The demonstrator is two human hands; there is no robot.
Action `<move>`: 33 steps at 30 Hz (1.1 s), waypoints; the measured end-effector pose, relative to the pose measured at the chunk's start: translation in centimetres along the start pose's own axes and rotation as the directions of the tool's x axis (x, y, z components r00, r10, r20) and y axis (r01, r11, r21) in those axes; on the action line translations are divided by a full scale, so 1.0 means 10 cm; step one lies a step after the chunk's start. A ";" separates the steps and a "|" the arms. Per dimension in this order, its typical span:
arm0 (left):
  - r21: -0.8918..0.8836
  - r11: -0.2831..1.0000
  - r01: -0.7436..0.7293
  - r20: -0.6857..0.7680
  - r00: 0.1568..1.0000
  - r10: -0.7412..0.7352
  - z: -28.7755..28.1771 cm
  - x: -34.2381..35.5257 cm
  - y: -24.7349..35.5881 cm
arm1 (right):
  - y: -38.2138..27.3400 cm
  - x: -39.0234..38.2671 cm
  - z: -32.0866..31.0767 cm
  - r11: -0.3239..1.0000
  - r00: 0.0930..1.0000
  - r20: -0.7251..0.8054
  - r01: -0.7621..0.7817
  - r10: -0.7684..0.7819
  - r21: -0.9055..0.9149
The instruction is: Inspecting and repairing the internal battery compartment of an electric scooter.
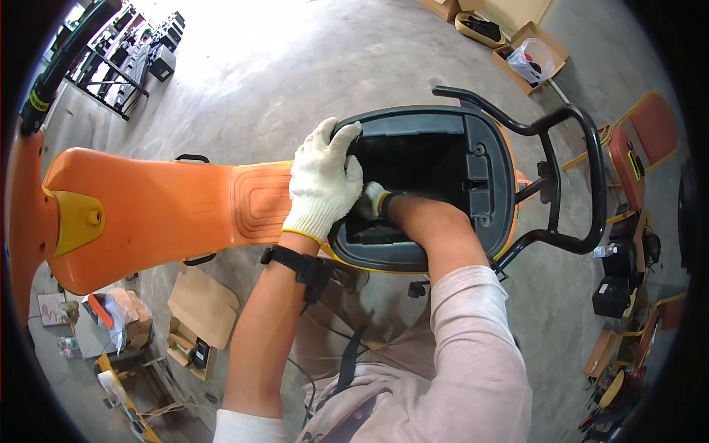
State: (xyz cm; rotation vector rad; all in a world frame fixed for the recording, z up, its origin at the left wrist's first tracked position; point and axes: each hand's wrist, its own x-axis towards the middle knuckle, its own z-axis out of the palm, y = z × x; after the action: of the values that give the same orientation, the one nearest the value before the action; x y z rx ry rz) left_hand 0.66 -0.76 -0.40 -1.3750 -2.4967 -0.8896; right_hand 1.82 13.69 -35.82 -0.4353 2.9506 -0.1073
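An orange electric scooter [140, 203] stands across in front of me. Its seat is off, and the black under-seat storage bin [377, 260] lies open. My left hand [325, 177], in a white knitted glove with a yellow cuff edge, is closed over the bin's front rim, thumb toward the inside. Reaching down into the bin, my right hand [373, 199] wears a similar glove. Its fingers are hidden in the dark, so what they touch cannot be seen. Both wrists carry black bands.
A black tubular rear rack [591, 177] sticks out behind the bin. Red folding chairs [650, 140] stand at the right. Open cardboard boxes [193, 347] sit at the lower left, another box [528, 59] at the back right. A black metal shelf [111, 70] is at the far left.
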 end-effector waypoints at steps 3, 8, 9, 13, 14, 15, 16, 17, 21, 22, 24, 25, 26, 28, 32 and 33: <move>0.001 1.000 -0.005 -0.006 1.000 0.005 0.00 0.01 0.00 | 0.01 -0.04 0.11 0.999 0.984 -0.174 0.032 -0.033 -0.011; 0.002 1.000 -0.002 0.001 1.000 0.002 0.00 0.00 -0.01 | -0.01 -0.10 0.10 0.998 0.947 -0.315 0.056 -0.056 -0.010; 0.001 1.000 -0.005 -0.003 1.000 0.005 0.01 0.00 -0.01 | -0.01 -0.11 0.08 0.998 0.944 -0.326 0.057 -0.056 -0.006; 0.003 1.000 -0.008 -0.006 1.000 0.008 0.01 0.00 -0.01 | -0.01 -0.11 0.03 0.995 0.934 -0.344 0.096 -0.097 -0.022; 0.005 1.000 -0.006 -0.005 1.000 0.006 0.01 0.00 -0.01 | -0.02 -0.10 0.03 0.996 0.936 -0.341 0.075 -0.084 -0.040; 0.005 1.000 -0.006 -0.005 1.000 0.006 0.01 0.00 -0.01 | -0.01 -0.10 0.03 0.997 0.937 -0.340 0.064 -0.077 -0.049; 0.006 1.000 -0.007 -0.005 1.000 0.007 0.01 0.00 -0.01 | -0.02 -0.09 0.04 0.997 0.938 -0.338 0.053 -0.069 -0.058; 0.007 1.000 -0.005 0.001 1.000 0.005 0.01 0.00 -0.01 | 0.00 -0.09 0.04 0.997 0.943 -0.325 0.078 -0.071 0.007; 0.001 1.000 -0.009 -0.004 1.000 0.009 0.00 0.00 0.00 | 0.05 -0.06 0.10 0.994 0.957 -0.279 0.101 -0.083 0.048; 0.003 1.000 -0.007 -0.003 1.000 0.007 0.00 0.00 0.00 | 0.06 -0.05 0.12 0.994 0.959 -0.268 0.101 -0.087 0.039; 0.005 1.000 -0.005 -0.002 1.000 0.005 0.00 0.01 0.00 | 0.09 -0.02 0.18 0.994 0.971 -0.223 0.097 -0.085 0.045; 0.002 1.000 -0.009 -0.005 1.000 0.009 0.00 0.01 0.00 | 0.10 0.00 0.21 0.994 0.975 -0.208 0.096 -0.084 0.046; 0.001 1.000 -0.007 0.001 1.000 0.007 0.00 0.01 0.00 | 0.10 0.01 0.23 0.990 0.971 -0.201 0.138 -0.129 0.029; -0.004 1.000 -0.008 -0.002 1.000 0.008 0.00 0.00 0.00 | 0.10 0.03 0.27 0.984 0.966 -0.193 0.179 -0.173 0.014; 0.001 1.000 -0.002 0.011 1.000 0.002 0.00 0.01 -0.01 | 0.05 0.00 0.26 0.992 0.941 -0.328 0.113 -0.088 0.058; 0.001 1.000 -0.010 -0.001 1.000 0.010 0.00 0.01 -0.01 | 0.04 -0.01 0.25 0.992 0.939 -0.334 0.109 -0.083 0.059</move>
State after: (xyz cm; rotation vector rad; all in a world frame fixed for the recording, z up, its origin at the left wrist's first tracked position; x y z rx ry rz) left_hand 0.53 -0.70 -0.35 -1.3848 -2.4866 -0.8871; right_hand 2.20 14.00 -38.32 -0.6046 3.2370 -0.3367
